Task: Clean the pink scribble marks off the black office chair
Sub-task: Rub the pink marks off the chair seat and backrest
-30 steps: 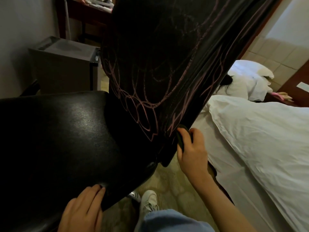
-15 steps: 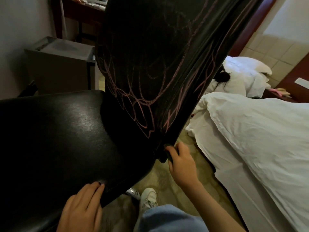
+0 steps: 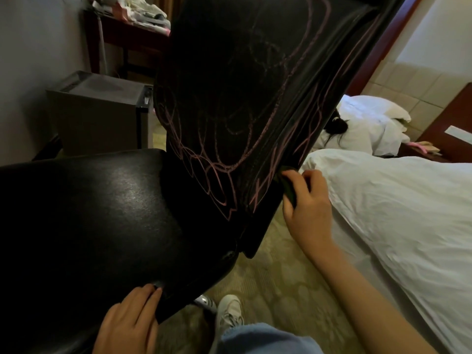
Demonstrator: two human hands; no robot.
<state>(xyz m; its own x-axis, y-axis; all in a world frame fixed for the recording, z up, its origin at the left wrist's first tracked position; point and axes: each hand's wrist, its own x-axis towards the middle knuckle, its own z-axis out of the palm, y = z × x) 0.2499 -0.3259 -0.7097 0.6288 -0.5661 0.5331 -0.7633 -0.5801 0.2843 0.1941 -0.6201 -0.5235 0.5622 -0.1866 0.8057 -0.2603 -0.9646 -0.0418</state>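
The black office chair [image 3: 102, 213] stands turned with its seat toward the left wall and its backrest [image 3: 242, 72] rising in the middle of the room, just beside the bed [image 3: 396, 200]. Pink scribble marks [image 3: 212, 175] loop all over the backrest's face and run in long strokes down its right edge.

The right hand [image 3: 309, 210] is at that lower right edge, fingers curled round a small dark pad [image 3: 288, 186] that touches the chair's rim. Whether it is a cloth or a sponge I cannot tell. The left hand [image 3: 127, 325] lies flat on the near edge of the seat, fingers straight and close together, gripping nothing.

Below, a leg in blue jeans [image 3: 263, 338] and a white shoe [image 3: 229, 312] show on the patterned carpet [image 3: 275, 284]. White bedding covers the bed, and dark hair [image 3: 337, 126] lies against a pillow [image 3: 370, 113] at its head. A grey box-like cabinet [image 3: 97, 111] sits by the left wall, and behind it a dark wooden table [image 3: 132, 34] carries a heap of papers.
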